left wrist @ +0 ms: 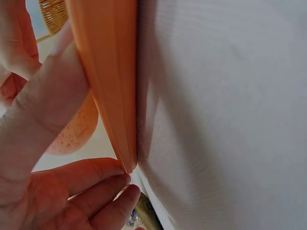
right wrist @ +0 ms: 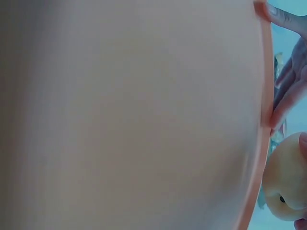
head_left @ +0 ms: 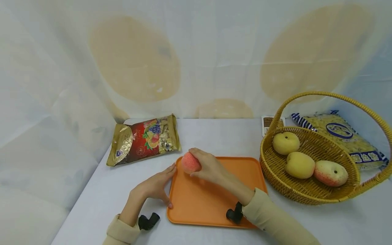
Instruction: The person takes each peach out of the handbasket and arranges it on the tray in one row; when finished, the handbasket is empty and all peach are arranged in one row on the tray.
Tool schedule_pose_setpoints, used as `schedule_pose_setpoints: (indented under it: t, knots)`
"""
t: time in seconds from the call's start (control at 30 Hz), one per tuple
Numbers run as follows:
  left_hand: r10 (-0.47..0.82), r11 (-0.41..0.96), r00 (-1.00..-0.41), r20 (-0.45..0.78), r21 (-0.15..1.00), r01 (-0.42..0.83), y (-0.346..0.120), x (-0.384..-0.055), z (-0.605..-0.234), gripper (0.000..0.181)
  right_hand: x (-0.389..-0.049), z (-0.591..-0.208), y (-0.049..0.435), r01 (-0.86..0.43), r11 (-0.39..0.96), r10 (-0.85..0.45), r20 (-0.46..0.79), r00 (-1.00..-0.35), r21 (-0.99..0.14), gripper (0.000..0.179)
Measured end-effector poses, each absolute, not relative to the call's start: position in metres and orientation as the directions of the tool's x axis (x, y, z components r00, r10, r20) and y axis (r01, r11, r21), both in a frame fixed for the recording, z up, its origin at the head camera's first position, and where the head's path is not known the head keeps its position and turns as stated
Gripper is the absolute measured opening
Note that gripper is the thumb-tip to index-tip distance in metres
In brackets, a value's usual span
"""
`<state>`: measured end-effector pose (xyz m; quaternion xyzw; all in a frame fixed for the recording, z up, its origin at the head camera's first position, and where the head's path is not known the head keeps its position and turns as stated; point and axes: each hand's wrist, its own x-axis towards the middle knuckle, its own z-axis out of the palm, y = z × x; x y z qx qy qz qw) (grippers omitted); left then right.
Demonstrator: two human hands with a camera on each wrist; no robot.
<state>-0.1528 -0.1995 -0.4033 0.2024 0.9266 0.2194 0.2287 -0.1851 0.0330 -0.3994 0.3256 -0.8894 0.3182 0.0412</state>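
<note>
A pinkish-red peach (head_left: 190,163) is at the far left corner of the orange tray (head_left: 199,207). My right hand (head_left: 211,168) holds the peach between thumb and fingers; whether its underside touches the tray I cannot tell. In the right wrist view the same peach (right wrist: 283,177) shows a paler side with a dark stem hollow. My left hand (head_left: 156,185) rests against the tray's left rim, thumb and fingertips spread along it. Close up in the left wrist view, the fingers (left wrist: 91,170) are fairly straight and touch the rim (left wrist: 108,72).
To the right stands a wicker basket (head_left: 275,177) with a tall handle, holding several items: two yellow peaches (head_left: 300,165) and a reddish one (head_left: 330,173). Behind it lie a yellow-and-blue bag (head_left: 340,132) and a small card (head_left: 267,124). A red-and-gold bag (head_left: 144,139) lies back left.
</note>
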Motion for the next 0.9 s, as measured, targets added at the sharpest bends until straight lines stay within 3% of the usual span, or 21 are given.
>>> schedule_pose_setpoints:
  t: [0.63, 0.9]
  knots:
    - [0.492, 0.818, -0.812, -0.314, 0.486, 0.307, -0.200, -0.153, -0.403, 0.123, -0.192, -0.403, 0.016, -0.579, 0.598, -0.577, 0.204, -0.791, -0.554, 0.077]
    - [0.501, 0.813, -0.808, -0.310, 0.488, 0.317, -0.201, -0.153, -0.404, 0.122, -0.193, -0.400, 0.011, -0.534, 0.637, -0.567, 0.132, -0.813, -0.555, 0.085]
